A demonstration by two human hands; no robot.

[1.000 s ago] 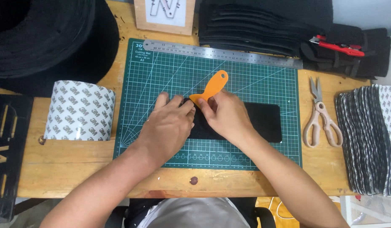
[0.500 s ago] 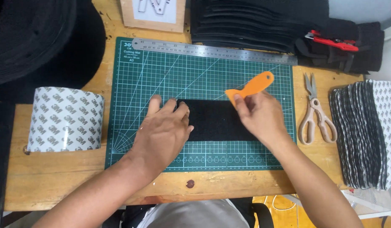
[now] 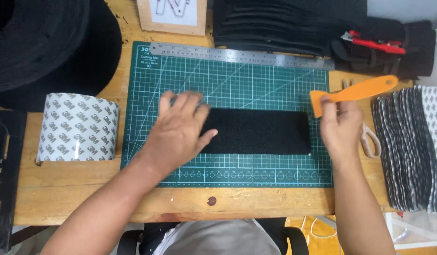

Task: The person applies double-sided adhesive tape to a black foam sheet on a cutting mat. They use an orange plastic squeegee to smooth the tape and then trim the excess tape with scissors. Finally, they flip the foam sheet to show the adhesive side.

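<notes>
Wooden table (image 3: 76, 193) with a knot near the front edge, and it's pretty packed. Green cutting mat (image 3: 237, 85) sits dead centre. At 9 o'clock from it there's a fat tape roll (image 3: 76, 127), and at 10 o'clock a big black foam pile (image 3: 43, 42). A small framed sign (image 3: 173, 16) stands at 12, with stacked black sheets (image 3: 284, 23) at 1. Scissors (image 3: 369, 139) lie at 3, just beside a stack of backed strips (image 3: 412, 151).
</notes>
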